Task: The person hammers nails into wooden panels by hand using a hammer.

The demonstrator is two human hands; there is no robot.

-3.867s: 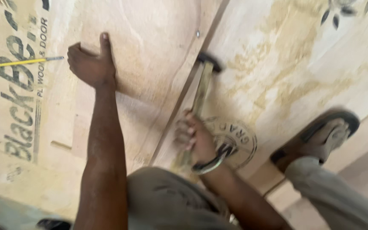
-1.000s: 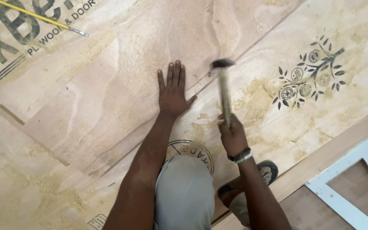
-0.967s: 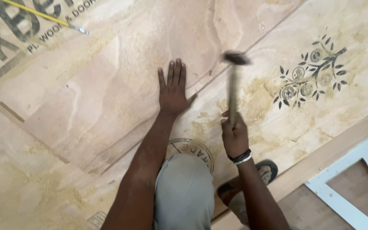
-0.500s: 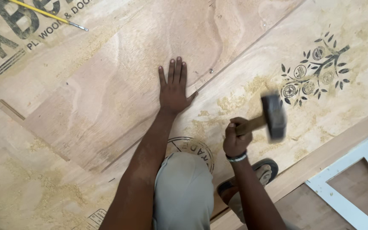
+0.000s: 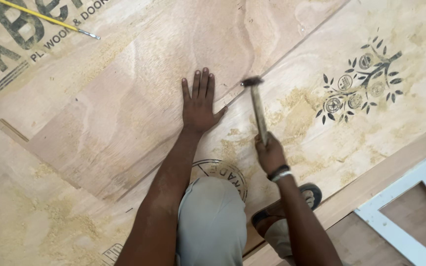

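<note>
My left hand (image 5: 199, 103) lies flat, fingers spread, on a plywood panel (image 5: 124, 98) that rests on a larger plywood sheet (image 5: 331, 148). It presses near the panel's long edge. My right hand (image 5: 269, 152) grips the wooden handle of a hammer (image 5: 256, 106). The dark hammer head (image 5: 251, 81) is down at the panel's edge, just right of my left thumb. A bracelet sits on my right wrist.
Sawdust lies scattered over the sheets. A yellow-handled tool (image 5: 45, 18) lies at the top left. A white frame (image 5: 410, 216) lies on the floor at the lower right. My knee (image 5: 212, 216) and sandalled foot (image 5: 292, 204) rest on the sheet.
The hammer was swung back to the right half a second ago; now its head has come down at the panel edge beside my left hand. My left hand has stayed put.
</note>
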